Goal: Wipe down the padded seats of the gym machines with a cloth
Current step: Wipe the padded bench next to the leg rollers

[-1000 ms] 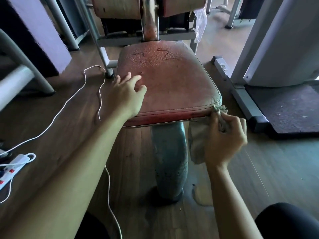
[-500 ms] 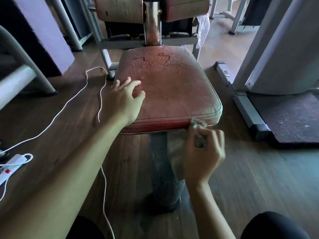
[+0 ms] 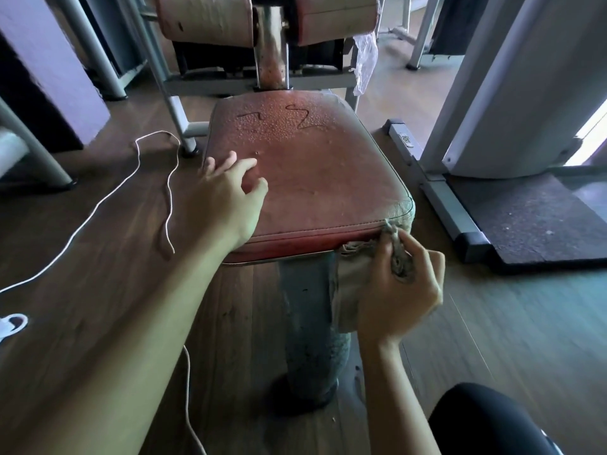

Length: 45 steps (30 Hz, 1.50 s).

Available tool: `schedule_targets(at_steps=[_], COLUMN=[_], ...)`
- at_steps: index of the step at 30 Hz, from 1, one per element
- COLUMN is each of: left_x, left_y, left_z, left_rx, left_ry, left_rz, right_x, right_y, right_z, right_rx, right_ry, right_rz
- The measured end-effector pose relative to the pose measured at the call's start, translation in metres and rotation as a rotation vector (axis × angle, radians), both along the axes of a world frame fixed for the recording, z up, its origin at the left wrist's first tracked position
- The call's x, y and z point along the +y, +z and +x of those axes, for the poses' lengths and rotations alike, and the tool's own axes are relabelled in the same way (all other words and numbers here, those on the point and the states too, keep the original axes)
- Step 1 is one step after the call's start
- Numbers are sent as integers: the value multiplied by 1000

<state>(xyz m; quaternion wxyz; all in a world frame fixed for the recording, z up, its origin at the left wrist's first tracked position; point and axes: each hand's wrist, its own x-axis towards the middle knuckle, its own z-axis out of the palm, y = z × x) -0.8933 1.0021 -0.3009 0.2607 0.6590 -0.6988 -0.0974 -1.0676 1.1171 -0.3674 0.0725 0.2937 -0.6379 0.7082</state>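
right hand (image 3: 399,290): bunched tight around cloth (image 3: 354,274), pressing it on seat (image 3: 322,178) front edge
left hand (image 3: 230,195): fingers loose, resting on seat

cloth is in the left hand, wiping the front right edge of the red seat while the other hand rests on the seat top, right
Wrong hand: the head view shows the right hand gripping the cloth at the front right edge of the red seat, while the left hand rests on the seat top.
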Motion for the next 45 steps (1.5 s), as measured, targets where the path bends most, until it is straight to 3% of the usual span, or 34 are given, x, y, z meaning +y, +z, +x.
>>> schedule_targets(at_steps=[8, 13, 18, 22, 25, 32, 36, 40, 45], left_x=[2, 2, 6, 6, 5, 6, 6, 5, 9], left_y=[2, 3, 5, 5, 5, 1, 4, 5, 8], left_z=[-1, -4, -3, -4, -5, -4, -2, 1, -2], left_rx=[-19, -99, -165, -162, -154, -123, -47, 3, 76], left_ry=[-5, -33, -46, -67, -72, -62, -38, -21, -7], left_rz=[-3, -12, 8, 37, 54, -22, 25, 15, 45], right_x=[6, 2, 9, 9, 16, -25, -84, -117, -135], right_y=[-11, -1, -3, 8, 22, 107, 136, 119, 97], right_z=[10, 3, 23, 18, 22, -22, -45, -50, -74], right_rx=[175, -7, 62, -77, -126, 292, 677, 1046, 1028], right_ry=[112, 11, 171, 135, 237, 527, 686, 908, 1072], right_rz=[53, 40, 76, 46, 83, 311, 520, 665, 536])
